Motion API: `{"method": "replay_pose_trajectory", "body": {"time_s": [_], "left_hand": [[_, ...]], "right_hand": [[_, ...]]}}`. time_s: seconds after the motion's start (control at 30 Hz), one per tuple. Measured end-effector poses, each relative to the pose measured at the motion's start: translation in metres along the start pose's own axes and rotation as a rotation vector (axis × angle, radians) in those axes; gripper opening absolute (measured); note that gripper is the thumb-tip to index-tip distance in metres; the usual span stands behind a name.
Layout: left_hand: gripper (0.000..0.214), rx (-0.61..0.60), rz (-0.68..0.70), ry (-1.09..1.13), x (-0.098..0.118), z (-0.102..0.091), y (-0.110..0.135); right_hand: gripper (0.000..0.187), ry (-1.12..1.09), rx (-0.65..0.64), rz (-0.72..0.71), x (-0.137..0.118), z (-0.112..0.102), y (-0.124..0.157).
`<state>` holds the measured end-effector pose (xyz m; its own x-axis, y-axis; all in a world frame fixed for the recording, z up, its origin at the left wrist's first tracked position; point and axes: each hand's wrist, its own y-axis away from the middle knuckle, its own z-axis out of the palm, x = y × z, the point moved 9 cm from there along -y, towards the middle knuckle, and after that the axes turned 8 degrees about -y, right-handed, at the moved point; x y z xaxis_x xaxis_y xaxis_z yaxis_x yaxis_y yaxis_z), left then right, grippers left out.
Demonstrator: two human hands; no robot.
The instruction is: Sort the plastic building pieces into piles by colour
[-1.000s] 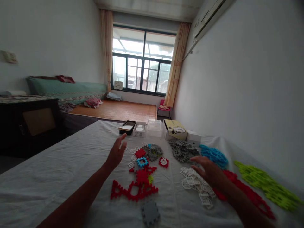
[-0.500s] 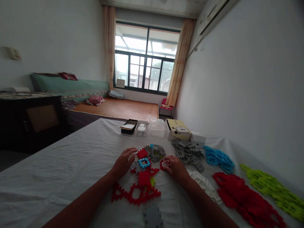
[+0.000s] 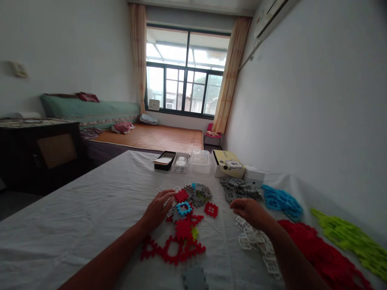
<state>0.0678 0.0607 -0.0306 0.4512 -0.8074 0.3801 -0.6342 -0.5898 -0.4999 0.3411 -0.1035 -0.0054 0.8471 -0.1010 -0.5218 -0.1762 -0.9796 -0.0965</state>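
My left hand [image 3: 159,206] lies beside the joined toy pieces with its fingers stretched out, their tips at a red toothed tile [image 3: 182,196]. Just below that tile is a blue square frame [image 3: 184,208]. Further red pieces [image 3: 184,228] spread toward me, with a lime piece [image 3: 194,233] at their side. My right hand [image 3: 250,212] hovers with fingers extended over a pile of white lattice pieces [image 3: 256,241], nothing visible in it. Between the hands, a red window tile [image 3: 211,209] lies on the cloth. A round grey gear-edged assembly [image 3: 199,194] is behind it.
Loose pieces form grey [image 3: 238,189], blue [image 3: 281,201], red [image 3: 320,249] and lime [image 3: 350,237] heaps on the right. A grey tile [image 3: 195,277] sits near me. Along the back stand a black box [image 3: 165,160], a clear tub [image 3: 200,161] and a yellow box [image 3: 229,163].
My right hand has let go of the red window tile and moved right, over the white pieces. The tile stays on the cloth. My left hand has hardly moved.
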Motion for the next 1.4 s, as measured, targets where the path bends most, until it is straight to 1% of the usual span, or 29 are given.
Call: {"method": "replay_pose_trajectory", "body": {"time_s": [0.13, 0.2, 0.27, 0.3, 0.37, 0.47, 0.53, 0.6, 0.63, 0.7, 0.73, 0.8, 0.83, 0.9, 0.97, 1.03, 1.07, 1.1, 1.13, 1.17, 1.2, 1.23, 1.27, 1.3, 1.33, 1.37, 1.4], "left_hand": [[0.032, -0.014, 0.02, 0.008, -0.002, 0.003, 0.0], [0.032, -0.02, 0.028, 0.012, -0.002, 0.004, 0.0], [0.031, -0.02, 0.029, 0.011, -0.002, 0.004, 0.0], [0.031, -0.02, 0.031, 0.012, -0.001, 0.004, 0.0], [0.031, -0.024, 0.043, 0.015, 0.001, 0.004, 0.001], [0.031, -0.02, 0.054, 0.016, 0.004, 0.002, 0.001], [0.031, -0.021, 0.055, 0.016, 0.005, 0.002, 0.001], [0.031, -0.033, 0.062, 0.02, 0.005, 0.002, 0.001], [0.031, -0.037, 0.067, 0.024, 0.005, 0.003, 0.0], [0.03, -0.037, 0.075, 0.029, 0.005, 0.003, 0.0], [0.03, -0.035, 0.079, 0.03, 0.005, 0.003, 0.0], [0.03, -0.026, 0.084, 0.029, 0.003, 0.004, -0.001], [0.029, -0.024, 0.087, 0.027, 0.003, 0.004, -0.001], [0.029, -0.019, 0.095, 0.026, 0.002, 0.005, -0.001], [0.029, -0.019, 0.102, 0.025, 0.001, 0.006, -0.002], [0.029, -0.023, 0.108, 0.018, 0.0, 0.007, -0.002], [0.03, -0.028, 0.11, 0.012, 0.0, 0.008, -0.002], [0.03, -0.033, 0.111, 0.007, 0.001, 0.009, -0.003], [0.03, -0.035, 0.108, 0.002, 0.001, 0.009, -0.003], [0.03, -0.036, 0.105, -0.001, 0.001, 0.008, -0.003], [0.03, -0.036, 0.1, -0.001, 0.002, 0.007, -0.003], [0.03, -0.034, 0.095, 0.0, 0.002, 0.006, -0.003], [0.03, -0.032, 0.088, 0.004, 0.003, 0.005, -0.003], [0.029, -0.028, 0.081, 0.009, 0.003, 0.004, -0.002], [0.029, -0.026, 0.075, 0.016, 0.003, 0.003, -0.002], [0.029, -0.022, 0.068, 0.022, 0.003, 0.002, -0.001], [0.029, -0.016, 0.061, 0.027, 0.002, 0.001, -0.001]], "right_hand": [[0.022, 0.03, 0.026, 0.026, 0.006, -0.011, 0.001], [0.021, 0.029, 0.019, 0.025, 0.006, -0.01, 0.001], [0.022, 0.027, 0.064, 0.023, 0.002, -0.004, -0.001], [0.023, 0.033, 0.101, 0.017, -0.002, 0.001, -0.003], [0.026, 0.062, 0.143, -0.029, -0.017, 0.02, -0.009], [0.033, 0.135, 0.105, -0.119, -0.043, 0.058, -0.015], [0.033, 0.197, 0.068, -0.161, -0.058, 0.076, -0.016], [0.026, 0.257, 0.052, -0.196, -0.069, 0.084, -0.015], [0.025, 0.285, 0.056, -0.197, -0.072, 0.084, -0.015], [0.028, 0.33, 0.098, -0.153, -0.071, 0.071, -0.014], [0.03, 0.34, 0.139, -0.107, -0.066, 0.057, -0.013], [0.031, 0.316, 0.219, 0.018, -0.045, 0.021, -0.003], [0.032, 0.281, 0.247, 0.079, -0.029, 0.0, 0.007], [0.032, 0.195, 0.282, 0.192, 0.012, -0.043, 0.035], [0.032, 0.144, 0.319, 0.233, 0.056, -0.084, 0.073], [0.035, 0.145, 0.402, 0.333, 0.106, -0.119, 0.117], [0.036, 0.122, 0.404, 0.377, 0.128, -0.128, 0.135], [0.037, 0.104, 0.375, 0.402, 0.146, -0.131, 0.149], [0.037, 0.107, 0.354, 0.433, 0.159, -0.132, 0.159], [0.037, 0.136, 0.349, 0.457, 0.165, -0.132, 0.164], [0.036, 0.191, 0.374, 0.472, 0.164, -0.133, 0.165], [0.036, 0.253, 0.421, 0.468, 0.155, -0.133, 0.161], [0.037, 0.299, 0.473, 0.439, 0.138, -0.13, 0.151], [0.037, 0.307, 0.501, 0.379, 0.114, -0.122, 0.138], [0.037, 0.275, 0.485, 0.286, 0.085, -0.108, 0.119], [0.037, 0.193, 0.412, 0.183, 0.053, -0.086, 0.099], [0.037, 0.099, 0.291, 0.077, 0.019, -0.058, 0.078]]}}
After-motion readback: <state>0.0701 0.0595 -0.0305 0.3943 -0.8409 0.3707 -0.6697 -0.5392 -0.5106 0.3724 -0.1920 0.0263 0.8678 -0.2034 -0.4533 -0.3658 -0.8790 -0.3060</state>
